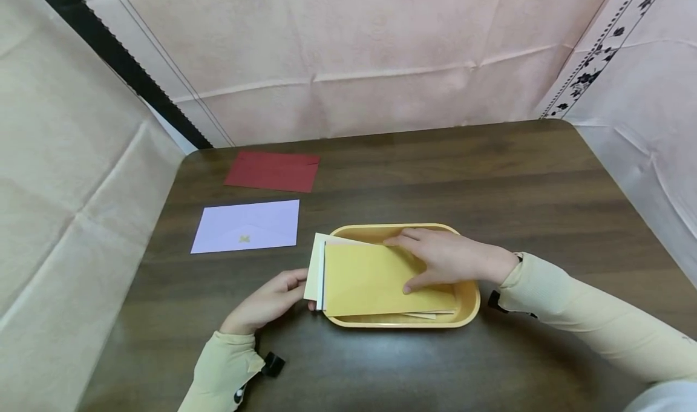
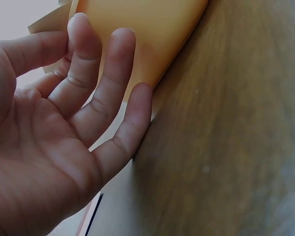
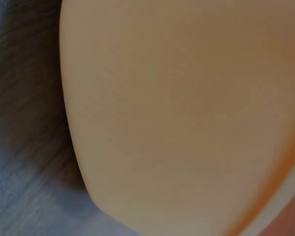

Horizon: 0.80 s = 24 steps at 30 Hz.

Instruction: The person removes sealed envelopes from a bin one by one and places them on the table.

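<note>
A yellow tray (image 1: 463,315) holds a stack of envelopes, a yellow envelope (image 1: 365,282) on top. A cream envelope (image 1: 314,273) and a pale one stick out from under it, past the tray's left rim. At that left edge my left hand (image 1: 274,300) pinches the cream envelope between thumb and index finger. Its other fingers (image 2: 115,64) are loosely bent beside the tray's outer wall. My right hand (image 1: 441,255) rests over the yellow envelope with thumb and fingers spread, fingertips at its far edge. The right wrist view shows mostly the tray's outer wall (image 3: 172,108).
On the dark wooden table (image 1: 435,182), a lavender envelope (image 1: 250,224) with a small gold mark lies left of the tray. Behind it, near the far edge, lies a red envelope (image 1: 272,171). Pale cloth hangings (image 1: 354,55) surround the table.
</note>
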Available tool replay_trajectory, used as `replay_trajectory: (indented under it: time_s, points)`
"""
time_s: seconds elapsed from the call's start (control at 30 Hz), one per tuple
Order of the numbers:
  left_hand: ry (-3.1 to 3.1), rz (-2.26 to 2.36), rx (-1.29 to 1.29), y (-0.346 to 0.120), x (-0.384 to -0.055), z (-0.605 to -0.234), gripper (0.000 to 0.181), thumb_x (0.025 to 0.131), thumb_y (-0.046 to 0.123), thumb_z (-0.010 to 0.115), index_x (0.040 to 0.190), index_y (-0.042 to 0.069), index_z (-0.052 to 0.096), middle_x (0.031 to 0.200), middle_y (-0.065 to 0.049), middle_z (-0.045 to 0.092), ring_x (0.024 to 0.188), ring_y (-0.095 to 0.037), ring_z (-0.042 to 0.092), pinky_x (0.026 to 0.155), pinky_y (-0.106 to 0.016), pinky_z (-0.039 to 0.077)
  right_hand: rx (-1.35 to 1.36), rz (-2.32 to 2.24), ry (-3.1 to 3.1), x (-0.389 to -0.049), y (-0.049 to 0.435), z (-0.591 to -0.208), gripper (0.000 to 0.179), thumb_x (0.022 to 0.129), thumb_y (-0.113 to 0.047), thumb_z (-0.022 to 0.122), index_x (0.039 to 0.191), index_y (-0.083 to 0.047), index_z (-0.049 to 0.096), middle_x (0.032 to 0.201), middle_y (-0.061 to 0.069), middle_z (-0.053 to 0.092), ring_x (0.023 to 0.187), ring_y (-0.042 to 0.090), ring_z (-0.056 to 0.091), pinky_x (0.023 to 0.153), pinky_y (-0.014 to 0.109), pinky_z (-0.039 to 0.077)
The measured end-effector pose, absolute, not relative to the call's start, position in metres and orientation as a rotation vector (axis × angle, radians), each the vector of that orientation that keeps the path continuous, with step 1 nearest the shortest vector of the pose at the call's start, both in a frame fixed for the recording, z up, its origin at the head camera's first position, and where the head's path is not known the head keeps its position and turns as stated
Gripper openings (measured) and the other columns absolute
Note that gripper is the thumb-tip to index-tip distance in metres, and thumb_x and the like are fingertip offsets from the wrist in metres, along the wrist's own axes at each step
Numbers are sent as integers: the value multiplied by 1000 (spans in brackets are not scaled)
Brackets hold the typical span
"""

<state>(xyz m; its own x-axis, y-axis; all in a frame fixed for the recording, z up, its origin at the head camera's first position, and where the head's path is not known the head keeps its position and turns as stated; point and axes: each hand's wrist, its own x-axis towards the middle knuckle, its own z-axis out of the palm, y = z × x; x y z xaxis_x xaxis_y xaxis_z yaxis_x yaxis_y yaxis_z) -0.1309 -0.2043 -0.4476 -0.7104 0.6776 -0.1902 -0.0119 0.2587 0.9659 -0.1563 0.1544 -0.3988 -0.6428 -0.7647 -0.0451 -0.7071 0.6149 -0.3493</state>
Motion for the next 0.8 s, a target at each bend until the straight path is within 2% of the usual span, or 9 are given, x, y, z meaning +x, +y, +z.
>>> replay_trajectory:
  time_s: [0.2, 0.8]
  points:
    - [1950, 1484, 621, -204, -131, -447, 24, 108, 24, 49, 103, 6, 63, 82, -8, 61, 84, -25, 61, 84, -31, 47, -1196, -458, 2645, -156, 153, -400, 85, 81, -58, 78, 144, -9, 51, 132, 1, 54, 120, 18, 53, 101, 38, 44]
    - [1976, 1471, 628, -205, -130, -447, 23, 109, 20, 48, 105, 3, 62, 83, -9, 61, 85, -26, 61, 85, -32, 46, -1181, -472, 2736, -149, 150, -400, 80, 78, -51, 84, 138, -8, 54, 133, 1, 56, 123, 20, 54, 102, 39, 44]
